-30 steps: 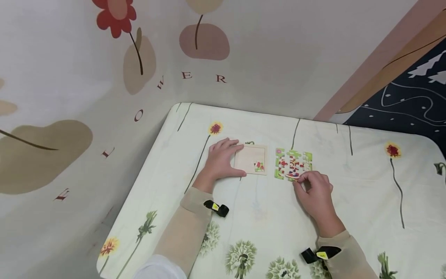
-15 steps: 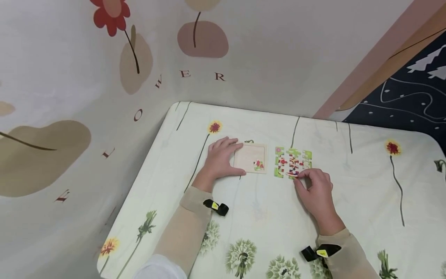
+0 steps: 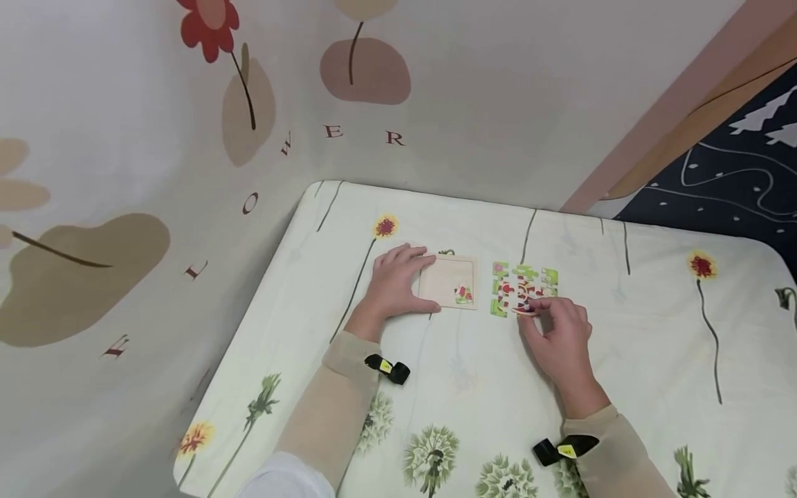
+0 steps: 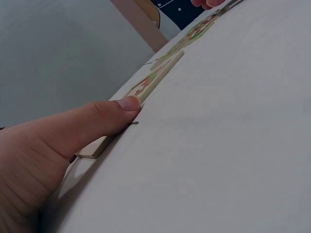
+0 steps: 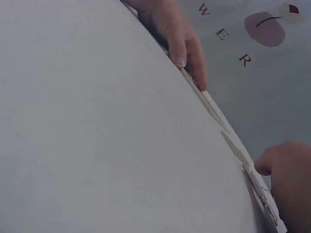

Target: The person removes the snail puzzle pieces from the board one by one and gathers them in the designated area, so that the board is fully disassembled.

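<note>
A shallow wooden puzzle tray (image 3: 441, 282) lies on the cloth, one printed puzzle piece (image 3: 463, 294) in its lower right corner. My left hand (image 3: 394, 282) grips the tray's left side, thumb at the near edge and fingers at the far edge. In the left wrist view, the thumb (image 4: 129, 103) presses on the tray's near rim. Right of the tray, several colourful puzzle pieces (image 3: 500, 306) lie close together with small gaps. My right hand (image 3: 563, 339) pinches a puzzle piece (image 3: 524, 311) between thumb and forefinger at the near side of that group; part of the group is hidden behind the fingers.
The flower-printed tablecloth (image 3: 473, 387) covers the table, with a wall (image 3: 473, 138) behind and on the left. A dark printed panel (image 3: 722, 180) stands at the back right. Black camera straps sit on both wrists.
My right hand has shifted slightly left and away from me, with the pinched puzzle piece tilting a little. The left hand and tray stay in place.
</note>
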### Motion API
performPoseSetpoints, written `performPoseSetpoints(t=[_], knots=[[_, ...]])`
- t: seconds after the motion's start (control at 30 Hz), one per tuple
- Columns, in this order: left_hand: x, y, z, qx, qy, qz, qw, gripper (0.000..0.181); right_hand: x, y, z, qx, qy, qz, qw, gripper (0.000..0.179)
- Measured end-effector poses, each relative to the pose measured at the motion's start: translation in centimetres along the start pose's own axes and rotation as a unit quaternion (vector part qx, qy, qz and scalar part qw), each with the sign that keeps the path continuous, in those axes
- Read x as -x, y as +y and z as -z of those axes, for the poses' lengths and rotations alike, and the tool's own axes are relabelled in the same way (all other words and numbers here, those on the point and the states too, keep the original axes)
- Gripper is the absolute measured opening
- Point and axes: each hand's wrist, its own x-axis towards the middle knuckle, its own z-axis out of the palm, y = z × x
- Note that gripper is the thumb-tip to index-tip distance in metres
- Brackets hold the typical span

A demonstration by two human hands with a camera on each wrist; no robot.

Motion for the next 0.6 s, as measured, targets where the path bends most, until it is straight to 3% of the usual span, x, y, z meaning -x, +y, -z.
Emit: performPoseSetpoints(t=[0.2,0.6], knots=[[0.1,0.0,-0.1,-0.004,0.002,0.0,1.0,0.102,-0.4,-0.5,-0.6,0.011,-0.017,0.038,0.9991,0.023],[0.1,-0.1,-0.5,-0.006,0.005,0.001,1.0,0.102,-1.2,-3.5,-3.9,0.018,-0.1,0.12,0.9876,0.033]])
